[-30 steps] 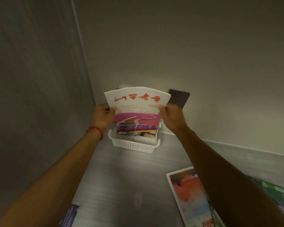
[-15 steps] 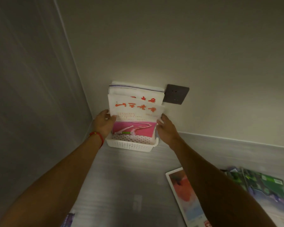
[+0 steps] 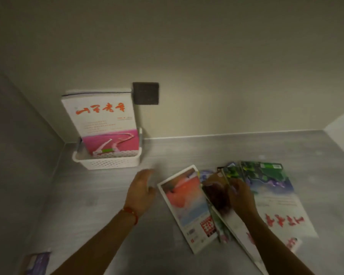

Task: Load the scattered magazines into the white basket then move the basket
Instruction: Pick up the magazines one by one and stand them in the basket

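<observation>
Grey tabletop: white perforated basket holds upright magazines far left; right grip pinches a loose magazine, left grip hovers open, empty.

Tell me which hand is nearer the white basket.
Left. The left hand hovers open just in front of the white basket; the right hand is farther right, on the scattered magazines.

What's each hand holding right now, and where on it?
Left hand: nothing, open above the grey surface. Right hand: fingers on the upper end of a dark-covered magazine in the fanned pile; too blurred to tell if it is gripped.
</observation>
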A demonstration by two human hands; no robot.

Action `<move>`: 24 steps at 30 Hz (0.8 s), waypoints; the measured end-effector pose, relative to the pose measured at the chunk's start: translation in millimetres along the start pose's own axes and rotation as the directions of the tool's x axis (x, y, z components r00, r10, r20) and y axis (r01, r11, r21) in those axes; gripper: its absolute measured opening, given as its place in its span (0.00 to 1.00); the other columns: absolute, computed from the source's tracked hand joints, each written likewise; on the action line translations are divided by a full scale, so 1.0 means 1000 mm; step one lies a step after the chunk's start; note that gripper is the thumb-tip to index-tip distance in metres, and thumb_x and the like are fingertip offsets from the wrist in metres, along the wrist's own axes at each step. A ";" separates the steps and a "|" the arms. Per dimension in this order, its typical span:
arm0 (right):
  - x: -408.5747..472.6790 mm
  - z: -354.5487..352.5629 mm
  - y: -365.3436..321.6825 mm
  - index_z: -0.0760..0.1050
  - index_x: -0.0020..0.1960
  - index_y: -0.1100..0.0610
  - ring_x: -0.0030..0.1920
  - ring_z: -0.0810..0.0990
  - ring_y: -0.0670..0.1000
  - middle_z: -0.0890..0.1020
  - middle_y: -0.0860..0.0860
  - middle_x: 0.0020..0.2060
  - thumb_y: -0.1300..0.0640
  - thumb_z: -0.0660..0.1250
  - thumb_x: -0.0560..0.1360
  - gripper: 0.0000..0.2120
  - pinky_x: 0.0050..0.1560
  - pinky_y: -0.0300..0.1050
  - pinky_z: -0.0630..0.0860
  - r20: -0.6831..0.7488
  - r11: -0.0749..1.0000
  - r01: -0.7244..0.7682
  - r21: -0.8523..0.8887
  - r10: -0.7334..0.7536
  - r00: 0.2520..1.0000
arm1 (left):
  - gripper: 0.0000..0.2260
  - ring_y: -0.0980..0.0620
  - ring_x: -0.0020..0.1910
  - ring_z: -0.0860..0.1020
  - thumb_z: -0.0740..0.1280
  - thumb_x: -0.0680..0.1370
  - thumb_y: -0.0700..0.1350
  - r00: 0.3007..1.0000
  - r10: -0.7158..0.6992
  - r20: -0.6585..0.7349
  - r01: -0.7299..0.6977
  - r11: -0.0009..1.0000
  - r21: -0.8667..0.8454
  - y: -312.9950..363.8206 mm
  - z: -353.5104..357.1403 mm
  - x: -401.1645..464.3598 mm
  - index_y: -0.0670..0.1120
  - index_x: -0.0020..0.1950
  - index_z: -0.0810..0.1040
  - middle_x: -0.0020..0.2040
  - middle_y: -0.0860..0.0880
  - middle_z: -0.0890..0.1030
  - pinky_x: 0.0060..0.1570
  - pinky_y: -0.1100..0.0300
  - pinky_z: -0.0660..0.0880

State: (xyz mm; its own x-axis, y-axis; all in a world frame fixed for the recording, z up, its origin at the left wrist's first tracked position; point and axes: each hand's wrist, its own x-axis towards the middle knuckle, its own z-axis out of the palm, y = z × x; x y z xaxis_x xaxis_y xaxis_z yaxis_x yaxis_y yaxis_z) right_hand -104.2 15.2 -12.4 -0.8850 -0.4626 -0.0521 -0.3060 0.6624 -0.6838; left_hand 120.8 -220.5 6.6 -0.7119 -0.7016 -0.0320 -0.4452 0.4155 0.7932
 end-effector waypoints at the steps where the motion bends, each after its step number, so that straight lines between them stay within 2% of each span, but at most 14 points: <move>1: -0.003 -0.017 0.027 0.80 0.52 0.53 0.51 0.82 0.57 0.84 0.54 0.49 0.61 0.68 0.76 0.07 0.50 0.45 0.75 -0.069 0.995 -0.099 -0.030 0.097 0.993 | 0.27 0.49 0.65 0.74 0.65 0.71 0.32 0.994 0.068 0.081 -0.068 0.998 -0.009 0.014 0.022 -0.010 0.49 0.69 0.73 0.67 0.47 0.74 0.69 0.65 0.67; 2: -0.005 -0.032 0.052 0.78 0.58 0.60 0.56 0.79 0.61 0.81 0.60 0.55 0.60 0.68 0.76 0.11 0.56 0.49 0.73 -0.109 0.974 -0.206 -0.090 0.196 0.975 | 0.29 0.53 0.65 0.73 0.64 0.71 0.33 0.978 0.131 0.164 -0.129 0.991 -0.022 0.026 0.043 -0.017 0.52 0.70 0.71 0.67 0.50 0.73 0.67 0.71 0.65; 3: -0.006 -0.045 0.079 0.74 0.64 0.62 0.61 0.75 0.62 0.78 0.63 0.61 0.58 0.68 0.77 0.17 0.62 0.52 0.71 -0.113 0.937 -0.310 -0.160 0.295 0.949 | 0.30 0.55 0.67 0.71 0.63 0.72 0.33 0.954 0.173 0.245 -0.177 0.984 -0.007 0.036 0.064 -0.025 0.53 0.72 0.69 0.70 0.52 0.71 0.67 0.71 0.65; 5: -0.008 -0.072 0.114 0.63 0.73 0.61 0.72 0.63 0.63 0.65 0.63 0.73 0.52 0.67 0.77 0.29 0.71 0.61 0.62 -0.096 0.831 -0.495 -0.254 0.487 0.868 | 0.30 0.53 0.76 0.60 0.63 0.75 0.37 0.907 0.156 0.391 -0.220 0.967 0.125 0.049 0.105 -0.037 0.53 0.76 0.64 0.77 0.53 0.63 0.75 0.61 0.59; 7: -0.008 -0.092 0.135 0.53 0.77 0.58 0.77 0.52 0.63 0.54 0.63 0.77 0.48 0.68 0.76 0.38 0.74 0.65 0.53 -0.060 0.747 -0.616 -0.249 0.623 0.780 | 0.30 0.51 0.79 0.54 0.63 0.76 0.42 0.871 0.074 0.486 -0.224 0.940 0.257 0.056 0.137 -0.045 0.55 0.77 0.60 0.80 0.51 0.57 0.78 0.55 0.52; 10: -0.007 -0.104 0.153 0.47 0.78 0.57 0.75 0.55 0.67 0.55 0.66 0.75 0.42 0.70 0.73 0.46 0.72 0.68 0.54 -0.041 0.701 -0.683 -0.203 0.691 0.722 | 0.32 0.48 0.80 0.51 0.63 0.77 0.43 0.820 0.027 0.572 -0.264 0.904 0.336 0.071 0.170 -0.050 0.59 0.78 0.57 0.81 0.51 0.52 0.78 0.52 0.53; 13: -0.007 -0.107 0.161 0.48 0.77 0.58 0.73 0.59 0.68 0.60 0.66 0.73 0.37 0.70 0.70 0.49 0.71 0.69 0.56 -0.057 0.674 -0.692 -0.257 0.704 0.707 | 0.35 0.44 0.80 0.48 0.65 0.76 0.43 0.775 -0.034 0.631 -0.292 0.867 0.405 0.085 0.192 -0.049 0.59 0.79 0.55 0.81 0.50 0.48 0.78 0.46 0.53; 15: -0.003 -0.111 0.166 0.51 0.76 0.59 0.72 0.60 0.67 0.61 0.66 0.72 0.35 0.72 0.67 0.50 0.70 0.68 0.59 -0.051 0.667 -0.699 -0.258 0.713 0.699 | 0.34 0.43 0.80 0.49 0.66 0.77 0.43 0.773 -0.046 0.633 -0.295 0.857 0.422 0.092 0.204 -0.051 0.57 0.79 0.54 0.81 0.50 0.49 0.77 0.44 0.54; 18: 0.003 -0.120 0.177 0.55 0.72 0.60 0.69 0.64 0.66 0.63 0.65 0.69 0.33 0.76 0.61 0.53 0.67 0.66 0.64 -0.019 0.652 -0.696 -0.301 0.725 0.688 | 0.32 0.44 0.80 0.52 0.64 0.77 0.42 0.800 -0.020 0.600 -0.269 0.882 0.388 0.097 0.213 -0.053 0.55 0.79 0.57 0.81 0.49 0.53 0.77 0.46 0.57; 20: 0.007 -0.126 0.184 0.59 0.69 0.61 0.68 0.66 0.65 0.65 0.65 0.67 0.35 0.79 0.59 0.52 0.66 0.65 0.65 -0.001 0.652 -0.692 -0.310 0.728 0.686 | 0.31 0.46 0.79 0.54 0.64 0.77 0.41 0.828 -0.002 0.561 -0.249 0.895 0.371 0.101 0.214 -0.053 0.55 0.78 0.59 0.80 0.50 0.56 0.77 0.48 0.58; 21: 0.009 -0.128 0.187 0.62 0.68 0.62 0.66 0.69 0.65 0.68 0.65 0.66 0.39 0.79 0.61 0.47 0.65 0.64 0.68 0.017 0.681 -0.674 -0.286 0.707 0.707 | 0.31 0.47 0.79 0.54 0.64 0.77 0.41 0.838 -0.001 0.546 -0.236 0.901 0.364 0.104 0.213 -0.053 0.54 0.78 0.60 0.80 0.50 0.57 0.77 0.49 0.58; 22: 0.011 -0.130 0.188 0.65 0.66 0.64 0.61 0.74 0.63 0.72 0.64 0.64 0.44 0.79 0.65 0.40 0.61 0.61 0.74 0.050 0.747 -0.623 -0.232 0.649 0.759 | 0.30 0.47 0.79 0.55 0.64 0.77 0.40 0.844 0.000 0.536 -0.226 0.907 0.357 0.108 0.211 -0.054 0.54 0.78 0.61 0.79 0.50 0.58 0.77 0.50 0.59; 24: 0.010 -0.135 0.185 0.67 0.63 0.62 0.45 0.81 0.55 0.80 0.59 0.54 0.54 0.72 0.74 0.24 0.41 0.52 0.82 0.125 0.899 -0.434 -0.061 0.438 0.890 | 0.28 0.48 0.76 0.60 0.63 0.76 0.39 0.860 0.021 0.510 -0.219 0.918 0.331 0.116 0.204 -0.052 0.52 0.76 0.65 0.76 0.49 0.64 0.76 0.54 0.61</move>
State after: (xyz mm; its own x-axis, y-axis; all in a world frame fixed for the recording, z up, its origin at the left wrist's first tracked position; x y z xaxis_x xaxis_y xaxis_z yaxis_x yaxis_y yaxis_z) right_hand -217.2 212.3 -40.9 -0.8779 -0.1955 -0.4371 0.0874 0.8321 -0.5477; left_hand -4.4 -17.9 -23.4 -0.8986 -0.2995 -0.3206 -0.4326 0.7267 0.5336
